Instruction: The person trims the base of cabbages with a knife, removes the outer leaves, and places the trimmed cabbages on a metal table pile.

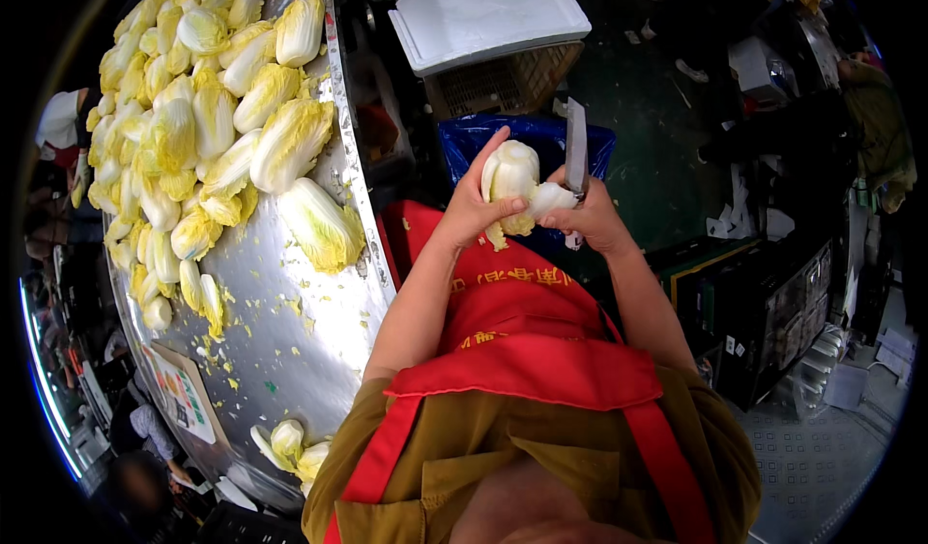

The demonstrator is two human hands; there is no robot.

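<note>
A napa cabbage (513,170) is in my left hand (475,203), its pale base tilted up and yellow leaf edges hanging below. My right hand (591,214) holds a knife (576,145) with its broad blade pointing away from me, and between thumb and fingers it also grips a white outer leaf (552,200) that touches the cabbage. Beneath both hands lies a blue plastic liner (471,136) in an open container. To the left, many napa cabbages (214,112) are heaped on a metal table (290,341), with one larger cabbage (319,225) near the table's edge.
A white foam lid (500,14) rests on a brown plastic crate (507,80) beyond the liner. Leaf scraps, a printed sign (185,395) and more cabbages (290,446) are on the table. Black boxes (776,319) stand at the right. Other people are at the far left.
</note>
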